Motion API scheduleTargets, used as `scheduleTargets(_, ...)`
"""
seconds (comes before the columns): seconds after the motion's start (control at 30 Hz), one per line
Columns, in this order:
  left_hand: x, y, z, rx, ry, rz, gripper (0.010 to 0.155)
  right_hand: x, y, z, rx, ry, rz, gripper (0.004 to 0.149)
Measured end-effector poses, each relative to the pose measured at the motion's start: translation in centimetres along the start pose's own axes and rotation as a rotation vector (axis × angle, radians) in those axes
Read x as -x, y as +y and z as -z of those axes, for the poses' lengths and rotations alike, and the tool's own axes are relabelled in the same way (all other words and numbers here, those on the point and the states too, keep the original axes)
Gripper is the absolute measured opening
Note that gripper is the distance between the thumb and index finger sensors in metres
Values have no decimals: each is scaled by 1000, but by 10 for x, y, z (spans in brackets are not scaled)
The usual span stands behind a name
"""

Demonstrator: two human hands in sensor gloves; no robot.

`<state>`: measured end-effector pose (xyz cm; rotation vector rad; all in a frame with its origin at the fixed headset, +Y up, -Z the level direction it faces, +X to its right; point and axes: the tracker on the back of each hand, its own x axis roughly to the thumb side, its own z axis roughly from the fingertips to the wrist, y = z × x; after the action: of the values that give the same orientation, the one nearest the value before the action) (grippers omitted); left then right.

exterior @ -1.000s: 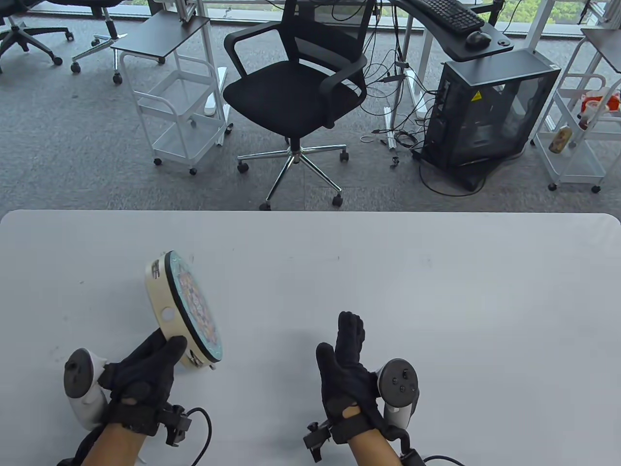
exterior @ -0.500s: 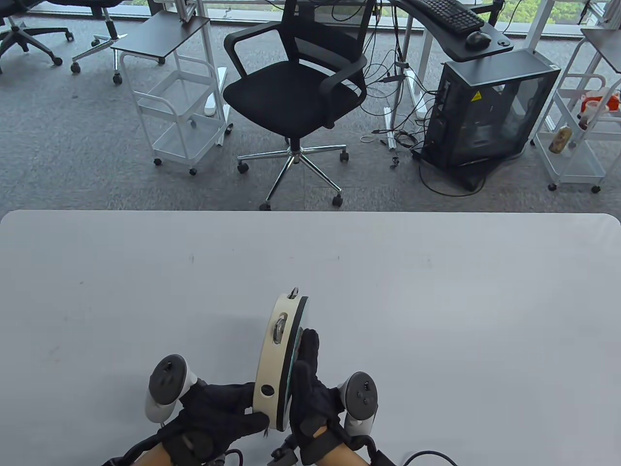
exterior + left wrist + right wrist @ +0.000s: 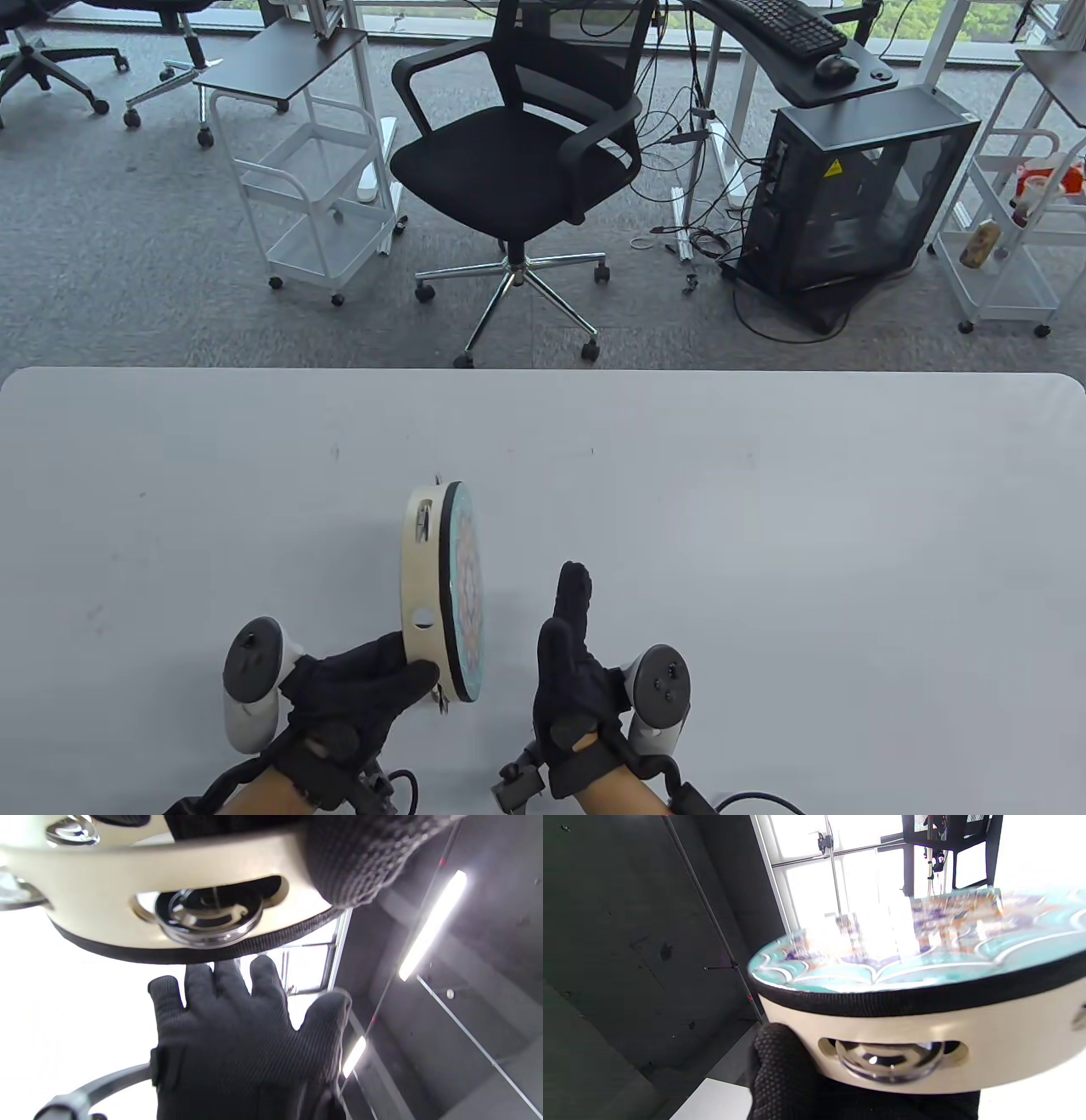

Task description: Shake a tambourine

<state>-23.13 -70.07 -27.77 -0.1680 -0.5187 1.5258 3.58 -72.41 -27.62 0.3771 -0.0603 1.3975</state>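
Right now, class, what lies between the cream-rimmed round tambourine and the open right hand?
Only bare white table separates tambourine and right hand, per the table view.

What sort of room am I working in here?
Most likely an office or lab: a carpeted floor behind the white table, a black office chair, a desktop computer tower, and a keyboard on a desk.

The white counter (image 3: 764,552) fills the near half of the table view. Beyond its far edge, on grey carpet, stands a black office chair (image 3: 517,161) on a chrome star base. A white wheeled cart (image 3: 310,195) stands to its left. To its right, a black computer tower (image 3: 857,195) sits among loose cables, under a desk carrying a keyboard (image 3: 780,21) and mouse (image 3: 836,66). Another white cart (image 3: 1014,229) at the far right holds what may be bottles.
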Motion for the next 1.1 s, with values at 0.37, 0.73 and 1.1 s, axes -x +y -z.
scheduleTargets(0.37,-9,-45,2,328,-101,155,48,7,28,-5,-178,9,40,92)
scheduleTargets(0.73,-6,-40,2,291,-77,108,47,4,24,-2,-144,-17,-22,93)
scheduleTargets(1.1,-13,-13,-2,107,-88,35,47,-1,5,1,-40,-25,-21,92)
